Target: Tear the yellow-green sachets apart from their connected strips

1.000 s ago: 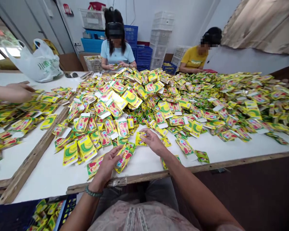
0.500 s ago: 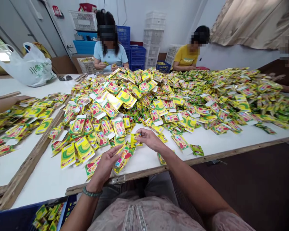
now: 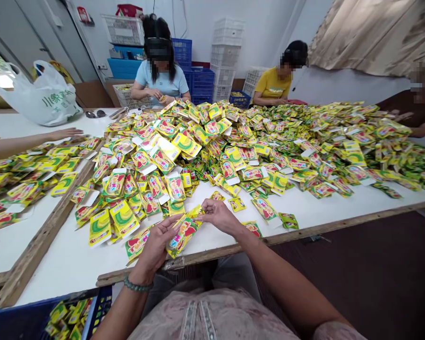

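Note:
My left hand (image 3: 158,240) is closed on a small printed candy box (image 3: 182,236), yellow and green with red fruit, tilted above the table's front edge. My right hand (image 3: 218,215) pinches a small yellow sachet (image 3: 198,211) at the box's upper end. Whether the sachet is partly inside the box I cannot tell, as the fingers cover it. Another printed box (image 3: 136,244) lies beside my left hand. Small loose sachets, one of them a yellow sachet (image 3: 237,204), lie near my right hand.
A large heap of boxes and sachets (image 3: 198,127) covers the white table (image 3: 67,250). A wooden strip (image 3: 46,241) divides it on the left. A blue crate (image 3: 21,326) with packets stands below. Several people sit around; a co-worker's arm (image 3: 31,141) reaches in from the left.
My right hand has brought the yellow sachet down to the upper end of the box. The co-worker's arm on the left has moved up and farther over the table.

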A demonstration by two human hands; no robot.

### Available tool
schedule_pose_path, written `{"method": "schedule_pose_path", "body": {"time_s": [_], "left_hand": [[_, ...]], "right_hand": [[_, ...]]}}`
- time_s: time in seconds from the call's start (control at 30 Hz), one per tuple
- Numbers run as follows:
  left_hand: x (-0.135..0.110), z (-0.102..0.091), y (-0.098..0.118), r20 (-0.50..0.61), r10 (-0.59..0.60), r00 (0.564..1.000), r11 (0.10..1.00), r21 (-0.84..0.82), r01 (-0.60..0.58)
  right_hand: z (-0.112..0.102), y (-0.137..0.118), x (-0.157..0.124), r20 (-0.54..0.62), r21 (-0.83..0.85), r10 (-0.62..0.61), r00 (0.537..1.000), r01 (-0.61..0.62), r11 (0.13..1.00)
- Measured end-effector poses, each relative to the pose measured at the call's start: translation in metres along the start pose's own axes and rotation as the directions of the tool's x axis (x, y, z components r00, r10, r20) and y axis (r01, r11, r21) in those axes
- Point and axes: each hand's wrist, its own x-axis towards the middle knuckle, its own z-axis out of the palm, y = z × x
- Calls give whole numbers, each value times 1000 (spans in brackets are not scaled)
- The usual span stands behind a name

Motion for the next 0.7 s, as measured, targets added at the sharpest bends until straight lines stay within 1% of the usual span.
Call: {"method": "schedule_pose_path", "body": {"time_s": [0.07, 0.13, 0.2, 0.27, 0.3, 0.37, 0.4, 0.43, 0.47, 0.53, 0.57, 0.63, 0.7], "left_hand": [[1, 3, -2, -11, 34, 999, 998, 60, -34], [4, 6, -4, -36, 82, 996, 989, 130, -76], [6, 7, -4, -68, 101, 993, 981, 173, -88], [7, 5, -4, -96, 91, 991, 982, 176, -73], [7, 5, -3, -105, 85, 991, 983, 169, -67], [6, 3, -4, -107, 77, 991, 986, 153, -60], [5, 3, -4, -103, 77, 992, 987, 152, -61], [4, 3, -4, -100, 78, 992, 986, 158, -61], [4, 4, -4, -98, 76, 992, 984, 170, -59], [3, 5, -3, -108, 66, 992, 981, 187, -45], [2, 5, -3, -119, 58, 991, 982, 183, -36], [2, 6, -3, -134, 40, 990, 988, 154, -19], [2, 7, -4, -130, 44, 991, 992, 125, -27]], "right_hand": [[2, 0, -1, -20, -92, -28, 999, 26, 995], [6, -1, -2, -71, -204, -47, 996, 32, 978], [9, -3, -5, -66, -284, -57, 996, 36, 958], [11, -6, -9, -55, -305, -85, 995, 65, 950], [12, -8, -12, -80, -306, -115, 990, 85, 948], [14, -11, -16, -170, -330, -188, 967, 124, 936], [16, -12, -17, -195, -353, -217, 957, 138, 925], [18, -13, -18, -187, -376, -233, 954, 150, 915], [19, -13, -19, -153, -391, -233, 960, 158, 907], [22, -13, -21, -80, -386, -191, 978, 147, 911], [23, -13, -23, -74, -371, -162, 984, 124, 920], [26, -14, -26, -108, -347, -117, 987, 73, 935], [30, -17, -30, -134, -384, -122, 984, 62, 921]]}}
